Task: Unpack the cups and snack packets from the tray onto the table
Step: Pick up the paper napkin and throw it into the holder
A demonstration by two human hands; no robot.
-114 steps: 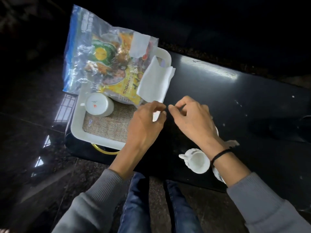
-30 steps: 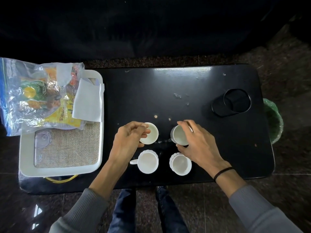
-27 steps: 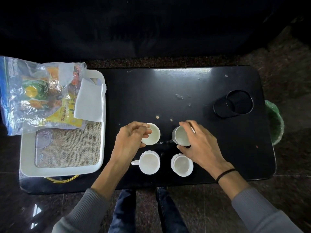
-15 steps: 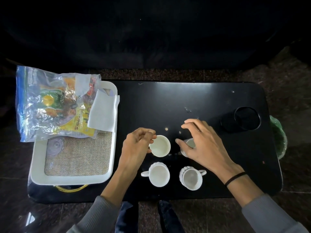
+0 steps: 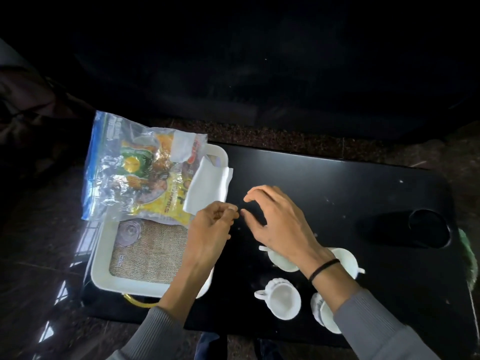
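four white cups [image 5: 285,301] stood on the black table [image 5: 337,193] right of the tray [image 5: 104,279], two half hidden under our right forearm. the snack bag [image 5: 135,175] lay on the tray's far end. our left hand [image 5: 211,229] curled empty, our right hand [image 5: 275,219] spread open.

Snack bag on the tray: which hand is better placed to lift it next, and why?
Probably the left hand: it hovers at the tray edge beside the snack bag; the right hand is over bare table.
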